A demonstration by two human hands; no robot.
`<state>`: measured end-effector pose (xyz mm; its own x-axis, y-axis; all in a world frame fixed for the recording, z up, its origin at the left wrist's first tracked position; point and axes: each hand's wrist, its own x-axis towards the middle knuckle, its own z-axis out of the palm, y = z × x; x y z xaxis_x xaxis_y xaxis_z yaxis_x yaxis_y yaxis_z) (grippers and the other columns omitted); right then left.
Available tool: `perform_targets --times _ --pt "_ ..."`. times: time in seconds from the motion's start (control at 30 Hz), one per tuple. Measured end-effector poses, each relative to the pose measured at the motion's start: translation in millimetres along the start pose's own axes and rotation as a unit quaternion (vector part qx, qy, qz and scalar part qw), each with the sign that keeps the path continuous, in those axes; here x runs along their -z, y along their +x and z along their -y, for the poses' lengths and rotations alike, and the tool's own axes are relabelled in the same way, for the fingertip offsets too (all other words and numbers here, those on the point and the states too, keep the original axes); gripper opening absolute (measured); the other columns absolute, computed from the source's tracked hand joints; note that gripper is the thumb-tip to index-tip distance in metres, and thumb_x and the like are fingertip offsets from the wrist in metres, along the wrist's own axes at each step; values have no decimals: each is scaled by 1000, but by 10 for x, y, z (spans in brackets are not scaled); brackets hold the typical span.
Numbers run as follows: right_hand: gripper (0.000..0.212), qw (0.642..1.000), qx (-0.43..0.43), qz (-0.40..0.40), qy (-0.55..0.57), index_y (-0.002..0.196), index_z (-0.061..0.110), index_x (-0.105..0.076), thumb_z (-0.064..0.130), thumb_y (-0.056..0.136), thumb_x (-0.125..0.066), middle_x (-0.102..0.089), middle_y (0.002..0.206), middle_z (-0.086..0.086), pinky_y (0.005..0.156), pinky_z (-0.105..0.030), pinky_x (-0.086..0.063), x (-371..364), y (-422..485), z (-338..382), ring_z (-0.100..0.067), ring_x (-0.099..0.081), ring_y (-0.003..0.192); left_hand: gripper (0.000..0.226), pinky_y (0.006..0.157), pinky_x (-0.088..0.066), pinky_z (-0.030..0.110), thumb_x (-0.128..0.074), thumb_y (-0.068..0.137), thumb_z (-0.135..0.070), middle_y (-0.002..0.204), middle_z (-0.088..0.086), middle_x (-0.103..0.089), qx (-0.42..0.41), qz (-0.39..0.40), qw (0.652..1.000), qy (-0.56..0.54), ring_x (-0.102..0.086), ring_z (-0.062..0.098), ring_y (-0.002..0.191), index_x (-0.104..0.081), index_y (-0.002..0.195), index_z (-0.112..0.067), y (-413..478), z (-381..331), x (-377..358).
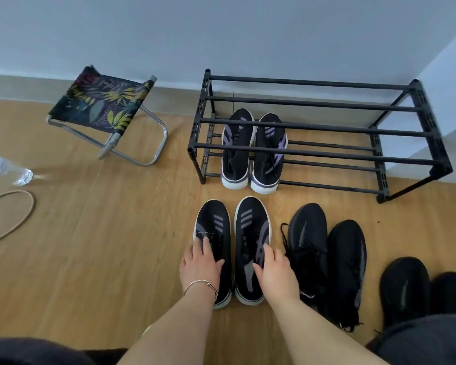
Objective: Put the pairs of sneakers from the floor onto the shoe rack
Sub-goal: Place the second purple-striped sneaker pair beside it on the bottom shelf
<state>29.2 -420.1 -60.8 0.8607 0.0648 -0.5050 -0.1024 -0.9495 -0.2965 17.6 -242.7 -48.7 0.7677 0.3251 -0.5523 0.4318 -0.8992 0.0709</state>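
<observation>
Left hand (202,264) flat on left striped sneaker (213,227), right hand (273,270) on right one (252,225), fingers spread, neither gripping; another pair (253,151) on rack (327,130)

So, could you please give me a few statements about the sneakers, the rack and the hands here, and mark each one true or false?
1. One pair of sneakers already sits on the shoe rack's lower tier. True.
2. The left hand and right hand each rest on one shoe of the striped pair. True.
3. The rack's top tier is full of shoes. False: its top bars are bare.
4. The folding stool stands right of the rack. False: it stands to the left.
5. The all-black pair lies on the floor, right of the striped pair. True.
</observation>
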Motion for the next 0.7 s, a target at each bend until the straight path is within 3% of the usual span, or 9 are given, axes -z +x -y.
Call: perform_targets --times 0.1,0.27,0.4,0.5,0.57,0.7 --pt "61 999 -23 19 25 155 18 -27 45 102 -45 -50 147 -5 100 -36 -53 -111 -38 -58 -24 -49 132 74 110 -39 39 -49 99 -47 162 5 -25 48 35 995 -79 -32 29 143 -13 159 -20 7 72 -61" --pt "62 991 -80 29 104 153 18 -28 43 101 -50 -58 138 -7 90 -39 -57 -197 -19 -55 -25 -60 119 69 104 -45 46 -58 95 -44 147 11 -45 148 41 961 -229 -47 33 131 -30 153 -19 45 122 -174" --pt "61 973 -129 24 188 148 17 -38 45 98 -56 -60 137 -8 94 -44 -56 -279 6 -61 -27 -61 119 50 95 -53 50 -58 93 -49 127 8 -65 171 29 929 -328 -63 32 112 -54 131 -17 90 170 -303" --pt "59 964 -155 25 215 145 13 -45 44 97 -59 -60 137 -10 98 -42 -54 -289 46 -62 -29 -59 122 36 92 -52 42 -53 99 -40 118 10 -69 181 23 913 -365 -64 31 101 -62 119 -11 54 179 -241" --pt "59 954 -172 34 242 144 11 -47 41 96 -62 -60 137 -11 101 -42 -52 -295 73 -67 -30 -58 124 36 88 -48 35 -54 101 -33 121 10 -69 197 32 903 -381 -62 32 102 -62 125 -7 41 193 -214" --pt "60 934 -196 49 294 143 8 -51 41 94 -65 -64 134 -11 102 -43 -51 -317 132 -129 -31 -60 123 48 98 -49 40 -63 96 -35 132 8 -66 221 47 881 -416 -62 32 118 -57 137 -11 74 246 -239"
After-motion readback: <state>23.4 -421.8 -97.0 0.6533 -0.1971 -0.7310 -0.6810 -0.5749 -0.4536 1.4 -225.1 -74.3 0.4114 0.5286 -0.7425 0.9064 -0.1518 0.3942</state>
